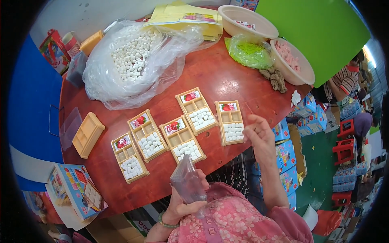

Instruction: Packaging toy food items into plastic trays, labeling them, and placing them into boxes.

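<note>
Overall, the head view gives me a glossy red table (210, 73) covered with soft and hard stuff. A thin, wrinkled clear bag (162, 77) sprawls open around a heap of small, matt white pieces (131, 52). Off to its right, a smooth round bowl (308, 75) holds lumpy pink pieces (287, 56), near a shiny green bag (249, 53) and a crumpled brown cloth (274, 79).

I see the left hand (178, 208) clamped on the covers (187, 182), a stack of stiff, see-through plastic, tilted in front of the pink floral clothing (231, 214). The right hand (261, 135) is just beside the rightmost tray (231, 116), fingers bent, thumb apart from them; whether it touches the rim I can't tell.

That tray is beige moulded plastic, rectangular: a strawberry packet (229, 107) fills the far compartment, two small compartments cross the middle, and white pieces crowd the near one. Four similar trays (174, 140) lie to its left, filled likewise.
</note>
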`<state>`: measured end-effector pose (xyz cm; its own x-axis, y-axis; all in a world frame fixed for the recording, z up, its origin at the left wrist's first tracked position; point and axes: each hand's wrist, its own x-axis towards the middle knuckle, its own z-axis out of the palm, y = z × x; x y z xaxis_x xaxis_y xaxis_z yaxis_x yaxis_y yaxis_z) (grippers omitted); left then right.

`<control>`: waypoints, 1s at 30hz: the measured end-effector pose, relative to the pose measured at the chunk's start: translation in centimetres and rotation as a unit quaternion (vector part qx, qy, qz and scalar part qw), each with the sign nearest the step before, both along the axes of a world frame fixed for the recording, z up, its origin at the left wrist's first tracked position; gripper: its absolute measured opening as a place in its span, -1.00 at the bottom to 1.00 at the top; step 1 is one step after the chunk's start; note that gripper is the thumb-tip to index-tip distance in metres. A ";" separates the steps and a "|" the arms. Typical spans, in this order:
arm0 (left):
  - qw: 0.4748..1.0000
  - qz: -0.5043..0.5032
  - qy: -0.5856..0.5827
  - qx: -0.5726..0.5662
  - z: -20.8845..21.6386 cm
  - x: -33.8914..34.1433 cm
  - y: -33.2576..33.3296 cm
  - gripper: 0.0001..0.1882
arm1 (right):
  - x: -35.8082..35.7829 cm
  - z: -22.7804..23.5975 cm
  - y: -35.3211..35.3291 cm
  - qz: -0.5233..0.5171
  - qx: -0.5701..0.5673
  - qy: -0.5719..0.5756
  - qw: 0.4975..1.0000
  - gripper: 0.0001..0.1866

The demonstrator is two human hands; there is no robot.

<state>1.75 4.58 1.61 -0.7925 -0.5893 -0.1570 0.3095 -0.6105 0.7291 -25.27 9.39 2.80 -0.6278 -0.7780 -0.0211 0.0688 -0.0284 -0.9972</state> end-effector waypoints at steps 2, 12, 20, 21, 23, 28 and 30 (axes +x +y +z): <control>1.000 -0.024 -0.011 -0.003 -0.5 0.3 0.1 -0.21 | -0.9 -0.5 -1.1 -0.028 -0.004 0.013 1.000 -0.62; 0.998 -0.039 -0.040 0.002 -0.6 0.5 -0.8 -0.21 | -3.5 -4.0 -4.4 -0.058 0.026 0.090 0.994 -0.73; 0.998 -0.058 -0.035 0.014 -0.8 0.3 -1.7 -0.19 | -3.9 -4.9 -4.0 -0.129 0.117 0.345 0.922 -0.80; 0.998 -0.058 -0.036 0.017 -0.7 0.3 -1.7 -0.19 | -4.0 -4.8 -3.9 -0.127 0.120 0.344 0.923 -0.80; 0.996 -0.069 -0.047 0.011 -0.4 0.3 -1.8 -0.19 | -4.0 -4.2 -3.6 -0.134 0.157 0.440 0.874 -0.79; 0.996 -0.072 -0.054 0.020 -0.2 0.1 -1.9 -0.17 | -4.5 -4.3 -3.2 -0.158 0.171 0.449 0.863 -0.80; 0.995 -0.075 -0.054 0.026 -0.1 -0.1 -2.0 -0.17 | -4.5 -4.1 -3.2 -0.162 0.180 0.446 0.862 -0.80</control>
